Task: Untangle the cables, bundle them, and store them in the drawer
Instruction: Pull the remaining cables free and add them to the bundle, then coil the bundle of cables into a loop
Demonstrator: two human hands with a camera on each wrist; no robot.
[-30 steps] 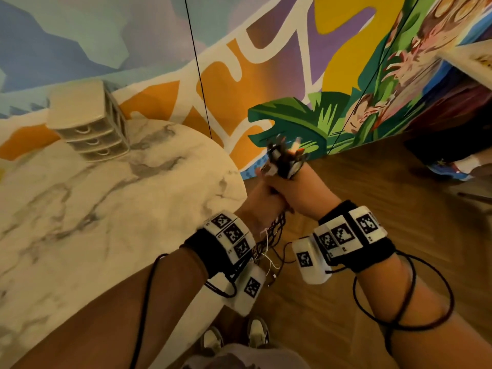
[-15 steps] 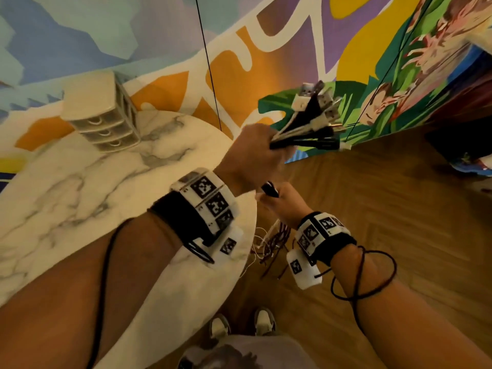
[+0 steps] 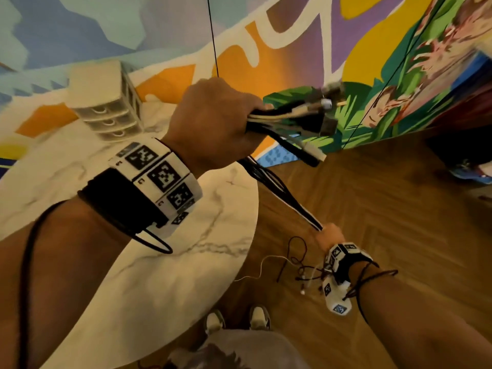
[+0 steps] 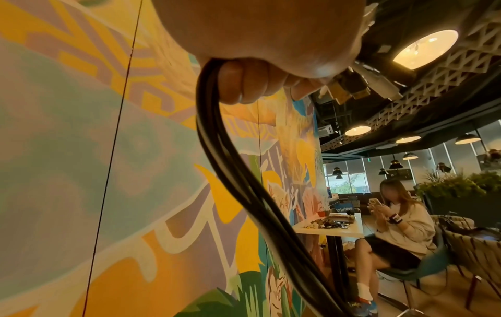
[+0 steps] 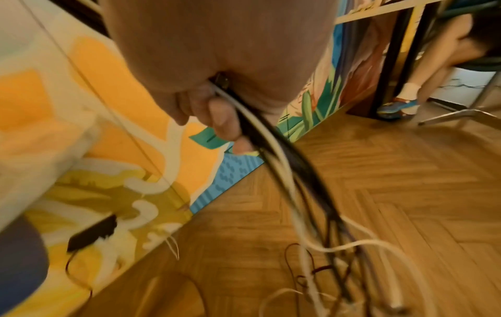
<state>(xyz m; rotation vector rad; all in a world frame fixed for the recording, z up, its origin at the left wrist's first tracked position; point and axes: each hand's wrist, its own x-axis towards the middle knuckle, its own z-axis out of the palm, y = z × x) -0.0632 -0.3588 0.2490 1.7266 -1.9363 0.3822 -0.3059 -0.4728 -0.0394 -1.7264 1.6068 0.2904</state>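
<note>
My left hand (image 3: 221, 121) is raised beside the table's far edge and grips a bunch of black and white cables (image 3: 282, 198) just behind their plugs (image 3: 319, 113), which stick out to the right. In the left wrist view the curled fingers (image 4: 244, 83) hold the black cables (image 4: 244, 193) that hang down. Lower and to the right, my right hand (image 3: 328, 235) grips the same cables (image 5: 271, 154) further along, held taut between both hands. Their loose ends (image 3: 298, 270) dangle in a tangle below my right wrist above the floor. The small white drawer unit (image 3: 106, 102) stands at the table's back.
The round marble table (image 3: 133, 262) lies to my left, and wooden floor (image 3: 399, 209) spreads to the right. A painted wall (image 3: 292, 35) rises behind. A seated person (image 4: 401, 225) is at another table further right. My shoes (image 3: 237, 318) show below.
My left hand rose with the plug ends while my right hand slid down along the cables, so the bunch is now stretched taut between them.
</note>
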